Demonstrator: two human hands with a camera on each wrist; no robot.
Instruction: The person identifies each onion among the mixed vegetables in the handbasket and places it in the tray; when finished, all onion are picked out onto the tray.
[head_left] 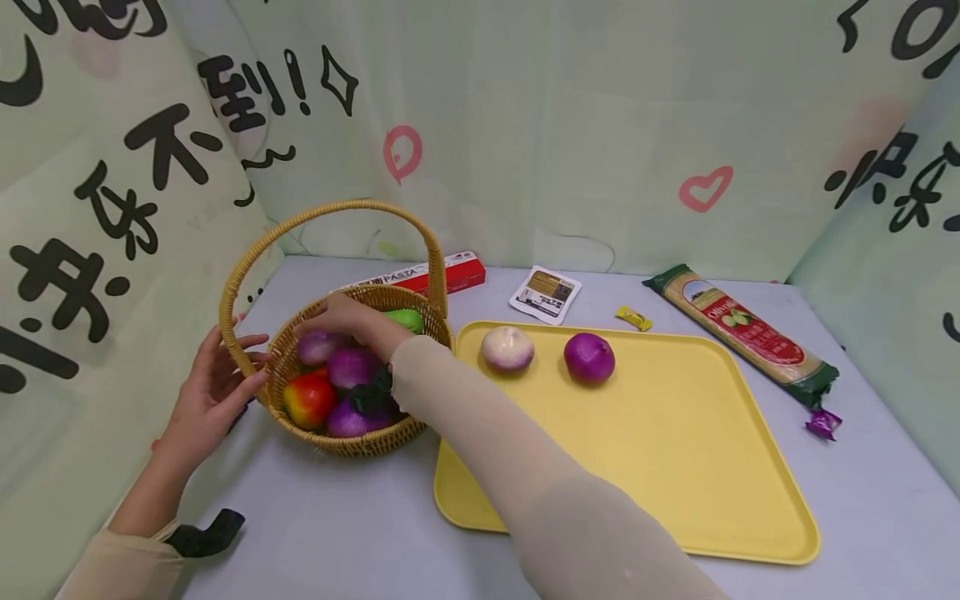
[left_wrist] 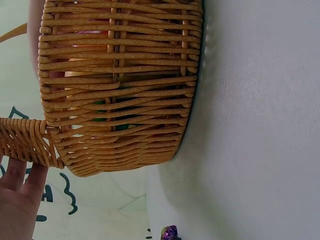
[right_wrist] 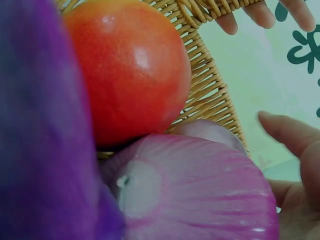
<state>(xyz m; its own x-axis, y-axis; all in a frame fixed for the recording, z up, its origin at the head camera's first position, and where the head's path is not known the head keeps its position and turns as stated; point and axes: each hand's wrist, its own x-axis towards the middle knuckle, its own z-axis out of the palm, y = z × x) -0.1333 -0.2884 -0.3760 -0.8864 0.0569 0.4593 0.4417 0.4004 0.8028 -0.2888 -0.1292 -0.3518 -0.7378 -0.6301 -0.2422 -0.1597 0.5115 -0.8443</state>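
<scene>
In the head view my left hand (head_left: pixel 210 400) holds the foot of the handle (head_left: pixel 240 350) of a wicker basket (head_left: pixel 375 440), with fingertips showing past the handle. My right hand (head_left: pixel 352 323) reaches inside over the purple onions (head_left: pixel 354 367). Its thumb stands apart from the onion (right_wrist: pixel 200 195) in the right wrist view, and its other fingers are mostly hidden. A red-and-yellow fruit (head_left: pixel 309 400) and a green vegetable (head_left: pixel 407 320) also lie in the basket. Blurred purple fills the left of the right wrist view.
A yellow tray (head_left: pixel 675 450) on the right carries a pale onion (head_left: pixel 507 348) and a purple onion (head_left: pixel 589 358). Behind are a red pasta box (head_left: pixel 465 271), a white sachet (head_left: pixel 546 294) and a yellow candy (head_left: pixel 634 317). A long pasta packet (head_left: pixel 742 329) and purple candy (head_left: pixel 823 423) lie right.
</scene>
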